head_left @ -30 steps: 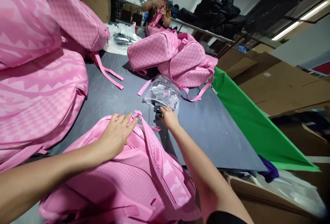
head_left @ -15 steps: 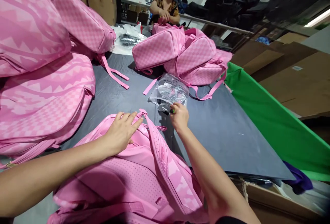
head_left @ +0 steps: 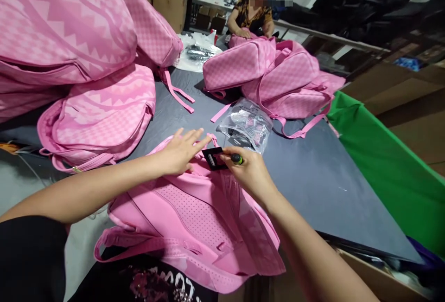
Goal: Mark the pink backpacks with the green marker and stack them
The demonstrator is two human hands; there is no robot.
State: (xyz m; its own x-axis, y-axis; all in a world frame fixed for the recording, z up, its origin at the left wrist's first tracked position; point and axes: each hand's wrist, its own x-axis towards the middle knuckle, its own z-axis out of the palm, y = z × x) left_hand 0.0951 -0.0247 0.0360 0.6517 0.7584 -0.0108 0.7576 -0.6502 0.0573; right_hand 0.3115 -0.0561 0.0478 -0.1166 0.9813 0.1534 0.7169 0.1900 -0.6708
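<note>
Currently, the right hand [head_left: 251,168] pinches a black hang tag [head_left: 212,159] and, seemingly, a black-and-green tool [head_left: 237,158], the tag pointing toward the left hand [head_left: 178,156], splayed on the pink backpack [head_left: 198,209].

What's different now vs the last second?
Right hand drew back from the plastic bag toward the wearer, now pinching a black tag at the top of the near backpack. The camera also shifted, so much of the scene sits further right in view.

Same: left hand at that backpack's top; black-and-green tool in the right hand.
</note>
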